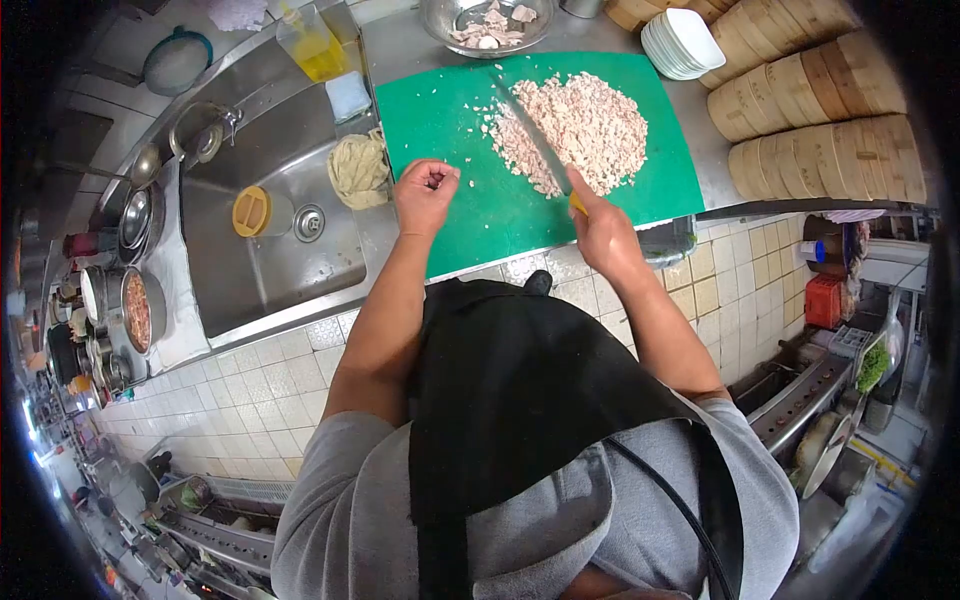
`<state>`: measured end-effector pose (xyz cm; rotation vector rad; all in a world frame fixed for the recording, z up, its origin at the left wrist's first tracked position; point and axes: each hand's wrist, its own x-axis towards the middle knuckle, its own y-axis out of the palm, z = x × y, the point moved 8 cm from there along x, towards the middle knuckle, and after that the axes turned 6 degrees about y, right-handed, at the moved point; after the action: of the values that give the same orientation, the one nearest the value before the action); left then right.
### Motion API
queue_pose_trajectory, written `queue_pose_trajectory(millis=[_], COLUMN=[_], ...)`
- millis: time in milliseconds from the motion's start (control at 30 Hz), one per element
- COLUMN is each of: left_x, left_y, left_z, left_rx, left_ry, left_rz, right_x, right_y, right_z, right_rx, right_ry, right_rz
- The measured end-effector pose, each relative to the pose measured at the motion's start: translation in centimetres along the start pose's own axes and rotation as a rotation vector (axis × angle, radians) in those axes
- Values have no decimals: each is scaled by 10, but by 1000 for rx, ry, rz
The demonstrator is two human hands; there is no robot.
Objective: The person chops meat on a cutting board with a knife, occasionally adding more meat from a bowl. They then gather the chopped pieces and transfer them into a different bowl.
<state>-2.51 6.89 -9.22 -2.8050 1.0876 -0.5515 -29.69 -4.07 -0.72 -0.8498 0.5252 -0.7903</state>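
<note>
My right hand (608, 238) is wrapped round the yellow handle of a kitchen knife (534, 134). Its long blade lies across a heap of chopped pale meat (592, 122), splitting off a smaller part on the left. The heap rests on a green cutting board (440, 110), with small bits scattered around it. Over the board's left part, apart from the meat, my left hand (425, 197) is curled into a loose fist, and nothing shows in it. Behind the board stands a metal bowl (455, 42) with larger pieces of pale meat.
At left is a steel sink (270, 275) holding a yellow-lidded container (252, 211). A crumpled cloth (358, 171) lies between sink and board. Stacked white dishes (684, 44) and bamboo steamers (815, 85) stand at right. An oil container (318, 48) is behind the sink.
</note>
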Motion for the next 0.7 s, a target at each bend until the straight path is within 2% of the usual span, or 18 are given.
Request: queue_pose_trajectory(millis=[133, 233, 333, 367, 400, 467, 533, 567, 633, 667, 700], left_x=[1, 1, 0, -1, -2, 1, -2, 6, 19, 29, 47], left_y=[1, 0, 3, 2, 2, 0, 4, 9, 13, 14, 21], left_z=[1, -2, 2, 4, 5, 3, -21, -20, -14, -12, -1], left_rx=[0, 39, -64, -66, -10, 47, 312, 305, 683, 684, 774], left_ry=[-14, 1, -17, -15, -31, -28, 295, 308, 277, 282, 177], left_rz=[1, 12, -16, -13, 11, 39, 44, 44, 61, 62, 143], right_x=[-2, 0, -7, -6, -5, -3, -11, -11, -18, -22, -25], right_y=[13, 18, 4, 20, 31, 23, 2, -3, -25, -30, -39], right_z=[-11, -8, 3, -9, -15, -17, -10, -16, -22, -28, -39], right_rx=[16, -62, 42, -55, -149, -114, 0, -2, 140, 142, 133], right_ry=[-43, -21, -61, 2, 63, 45, -5, -5, -85, -84, 12], right_rz=[-72, 53, -74, 38, 147, 118, 39, 24, -164, -169, -175])
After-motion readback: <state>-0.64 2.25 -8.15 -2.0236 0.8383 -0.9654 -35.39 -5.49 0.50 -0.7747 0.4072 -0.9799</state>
